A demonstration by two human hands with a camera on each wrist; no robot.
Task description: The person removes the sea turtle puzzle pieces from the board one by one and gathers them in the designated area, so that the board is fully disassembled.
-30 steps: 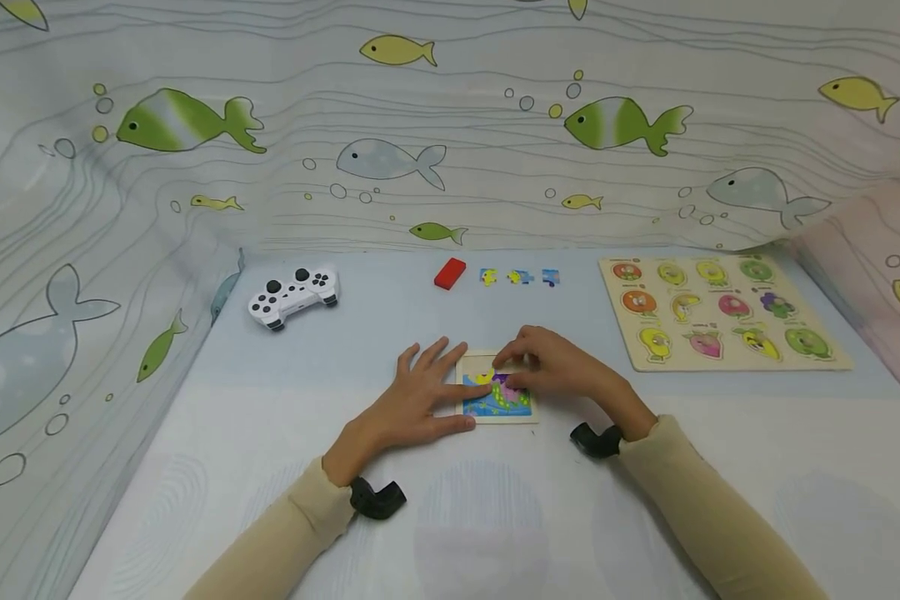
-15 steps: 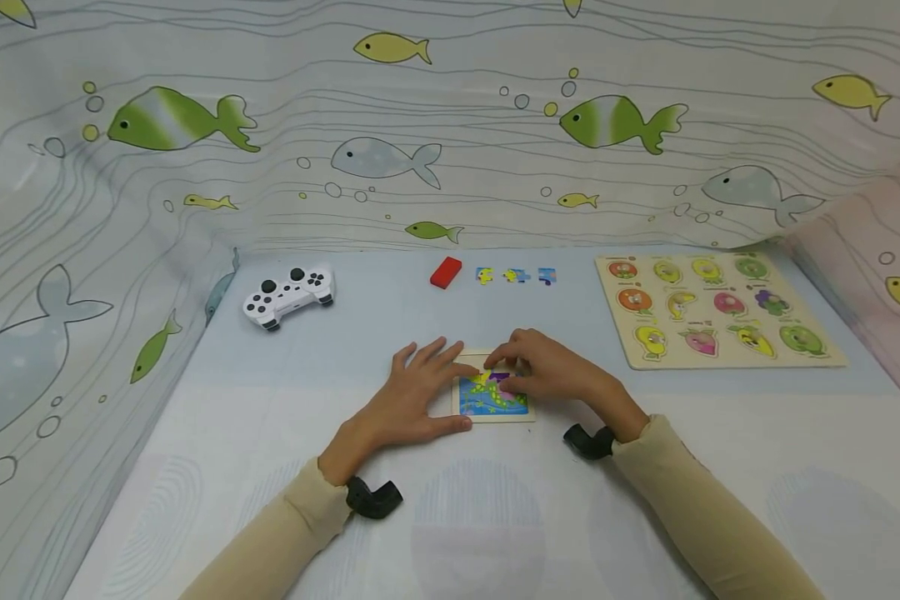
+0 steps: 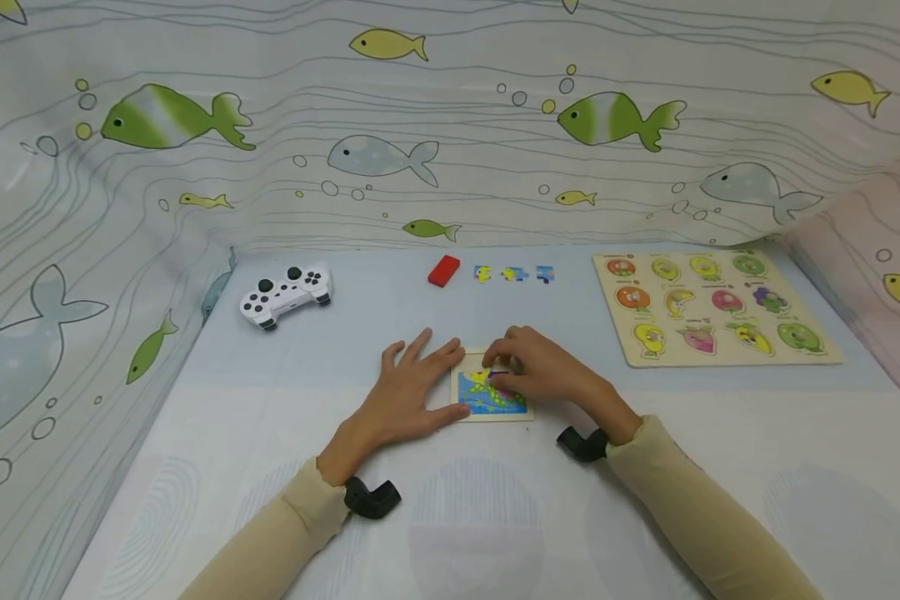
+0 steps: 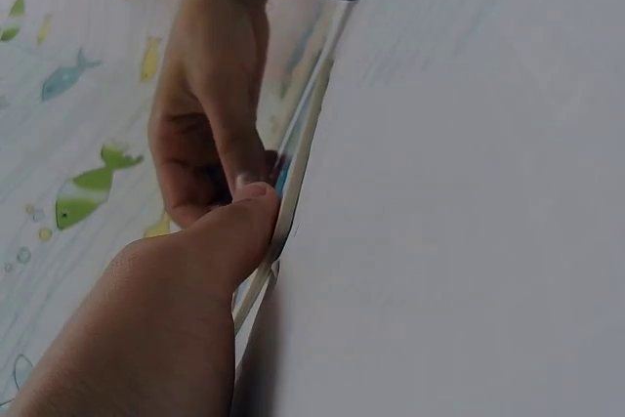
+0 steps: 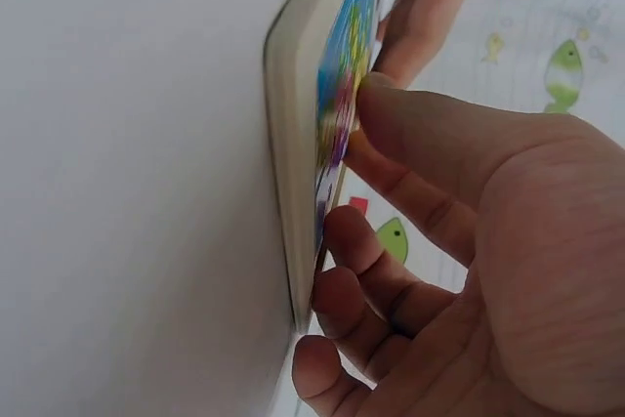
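A small jigsaw puzzle (image 3: 487, 406) in a pale wooden frame lies in front of me, its picture blue, green and yellow. My left hand (image 3: 399, 398) has its fingers spread at the puzzle's left side. Its thumb rests on the lower left of the puzzle; in the left wrist view that thumb touches the frame (image 4: 301, 165). Over the upper right of the puzzle, my right hand (image 3: 546, 368) bends its thumb and fingers around a purple puzzle piece (image 5: 338, 146), which they mostly cover. Those fingertips also meet the puzzle's surface in the right wrist view.
Beyond the puzzle are a red block (image 3: 444, 272) and three loose jigsaw pieces (image 3: 514, 274) in a row. A white game controller (image 3: 287, 296) lies at the back left. The wooden fruit board (image 3: 708, 361) occupies the right. A fish-patterned cloth (image 3: 487, 187) rises behind.
My left index finger, which reached across the puzzle, has drawn back to the upper left of the frame. My right hand stays over the purple piece with small shifts. The head view drifts slightly.
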